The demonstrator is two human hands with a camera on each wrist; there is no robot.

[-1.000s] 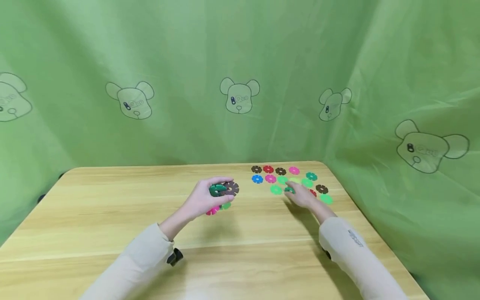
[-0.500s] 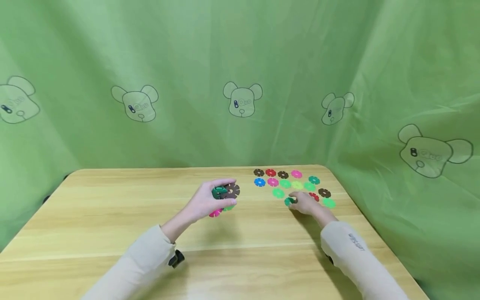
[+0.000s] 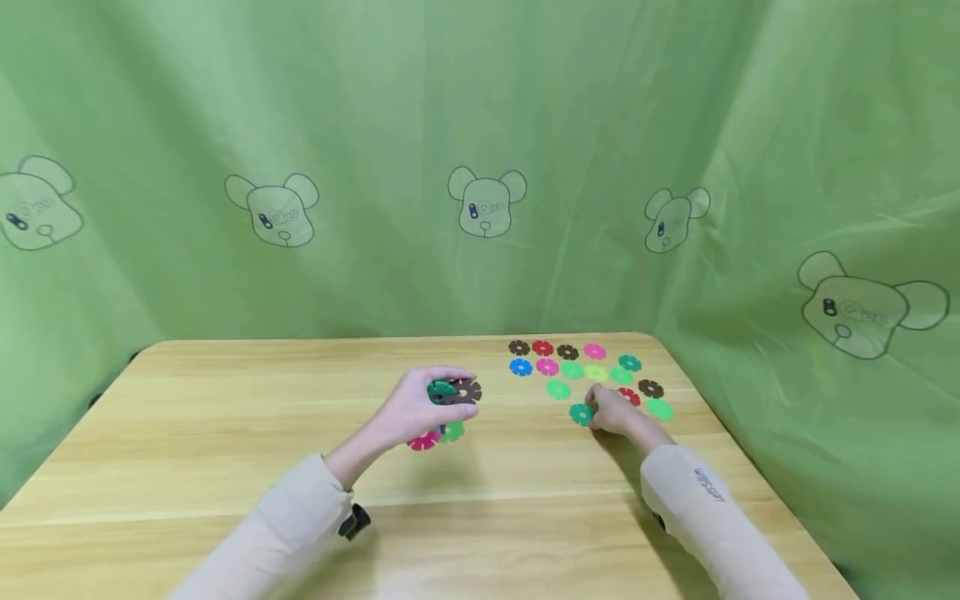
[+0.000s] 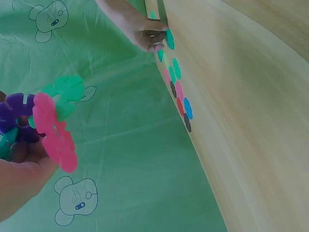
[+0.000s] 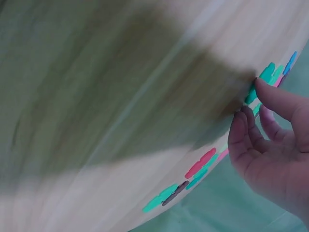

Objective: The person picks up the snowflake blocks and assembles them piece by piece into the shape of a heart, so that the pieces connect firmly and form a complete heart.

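My left hand [image 3: 408, 410] holds a cluster of joined plastic snowflake discs above the table. A brown disc [image 3: 472, 389] and a dark green disc [image 3: 441, 387] show between its thumb and fingers. A pink disc [image 4: 46, 111], a light green disc [image 4: 67, 92] and a purple disc [image 4: 9, 113] stick out below, plainest in the left wrist view. Over at the right, my right hand [image 3: 615, 410] pinches the edge of a teal disc [image 3: 579, 414] at the tabletop, with its fingertips curled. The palm hides part of the left cluster.
Several loose discs lie flat at the table's far right, among them a blue disc [image 3: 521, 367], a red disc [image 3: 542, 347] and a yellow disc [image 3: 596, 372]. Behind the wooden table [image 3: 225, 467] hangs a green curtain [image 3: 375, 250] with bear-head prints.
My right hand has drawn the teal disc a little toward me, away from the other loose discs. The left hand stays nearly in place, its cluster slightly turned, with more pink and light green showing.
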